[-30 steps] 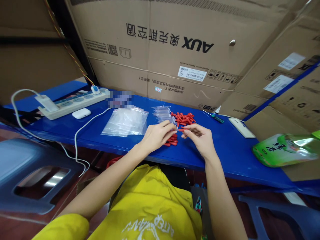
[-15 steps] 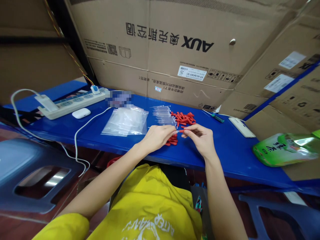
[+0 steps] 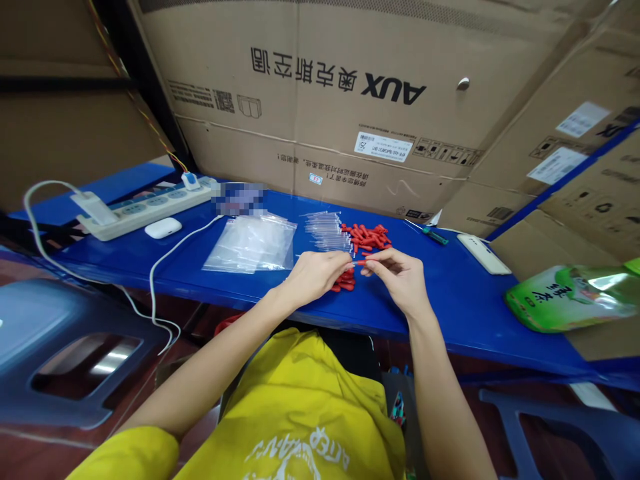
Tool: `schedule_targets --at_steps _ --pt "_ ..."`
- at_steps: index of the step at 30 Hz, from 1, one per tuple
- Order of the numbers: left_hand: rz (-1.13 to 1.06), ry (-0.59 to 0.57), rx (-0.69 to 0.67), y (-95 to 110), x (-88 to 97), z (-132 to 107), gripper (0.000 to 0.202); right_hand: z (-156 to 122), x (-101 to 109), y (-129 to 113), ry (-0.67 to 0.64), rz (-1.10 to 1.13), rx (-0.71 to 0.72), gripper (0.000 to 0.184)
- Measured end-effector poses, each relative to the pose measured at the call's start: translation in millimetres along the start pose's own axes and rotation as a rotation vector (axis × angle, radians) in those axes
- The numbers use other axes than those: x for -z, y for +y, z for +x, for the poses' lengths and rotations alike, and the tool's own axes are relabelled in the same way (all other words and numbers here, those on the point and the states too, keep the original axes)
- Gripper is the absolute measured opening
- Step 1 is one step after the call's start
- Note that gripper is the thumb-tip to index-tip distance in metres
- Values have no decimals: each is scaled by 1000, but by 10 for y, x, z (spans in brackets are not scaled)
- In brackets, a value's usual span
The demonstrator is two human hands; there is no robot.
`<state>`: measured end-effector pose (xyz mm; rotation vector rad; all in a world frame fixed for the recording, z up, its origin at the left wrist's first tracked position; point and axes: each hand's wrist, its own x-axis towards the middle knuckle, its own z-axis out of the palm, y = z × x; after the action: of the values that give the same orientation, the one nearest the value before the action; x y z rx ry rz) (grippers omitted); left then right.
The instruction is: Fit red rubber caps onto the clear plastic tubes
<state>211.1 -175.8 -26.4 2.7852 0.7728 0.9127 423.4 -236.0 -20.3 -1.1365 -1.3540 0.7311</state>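
My left hand (image 3: 320, 275) is closed, its fingertips pinching a thin clear stick that mostly hides behind them. Facing it, my right hand (image 3: 400, 275) pinches a small red sleeve-like piece (image 3: 361, 263) between thumb and fingers. The red piece and the clear stick meet end to end between the hands; how far one sits inside the other I cannot tell. Just beyond my left hand lies a row of thin clear sticks (image 3: 327, 231). A heap of red pieces (image 3: 371, 235) is beside them, and more red pieces (image 3: 345, 281) lie partly under my hands.
Clear plastic bags (image 3: 250, 243) lie left on the blue table (image 3: 400, 307). Further left are a power strip (image 3: 150, 208), a white case (image 3: 163, 227) and cables. A screwdriver (image 3: 434, 235), a phone (image 3: 484, 254) and a green bottle (image 3: 570, 298) lie right. Cardboard boxes (image 3: 320, 40) stand behind.
My right hand has shifted very slightly left with the red piece, toward my left hand. Both hands keep their pinch, and the things on the table look unmoved.
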Motion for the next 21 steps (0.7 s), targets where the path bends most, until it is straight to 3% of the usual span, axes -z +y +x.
schedule_targets --at_steps 21 --pt "-50 51 -9 18 9 9 41 -6 43 -33 -25 29 34 22"
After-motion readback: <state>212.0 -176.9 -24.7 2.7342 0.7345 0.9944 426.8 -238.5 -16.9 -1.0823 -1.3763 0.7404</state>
